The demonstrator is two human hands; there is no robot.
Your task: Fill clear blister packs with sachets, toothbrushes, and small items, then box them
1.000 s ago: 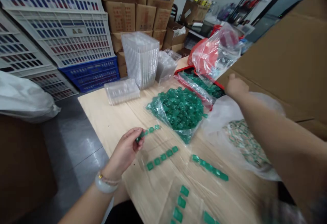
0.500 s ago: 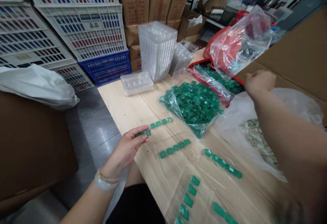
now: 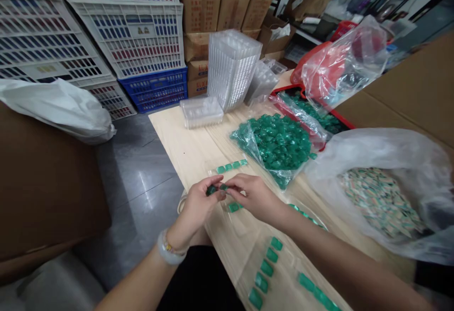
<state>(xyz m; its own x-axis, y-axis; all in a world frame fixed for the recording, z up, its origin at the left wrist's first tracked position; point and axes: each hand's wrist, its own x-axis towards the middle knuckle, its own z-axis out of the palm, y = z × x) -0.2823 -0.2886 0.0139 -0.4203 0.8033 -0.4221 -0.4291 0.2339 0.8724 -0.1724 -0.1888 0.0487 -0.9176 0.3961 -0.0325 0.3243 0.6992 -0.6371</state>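
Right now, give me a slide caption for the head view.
Left hand and right hand hold small green pieces at a wooden table.

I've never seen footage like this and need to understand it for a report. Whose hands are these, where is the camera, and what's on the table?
There is no machine here: a person is working with two bare hands, seen from a camera worn on the head, looking forward and down. The left hand pinches a dark green piece. The right hand has its fingertips at another green piece; whether it grips it is unclear. On the wooden table lie a heap of green pieces on clear plastic, short rows of similar pieces, and a tall stack of clear plastic trays. Behind the heap, a red-rimmed tray holds more.
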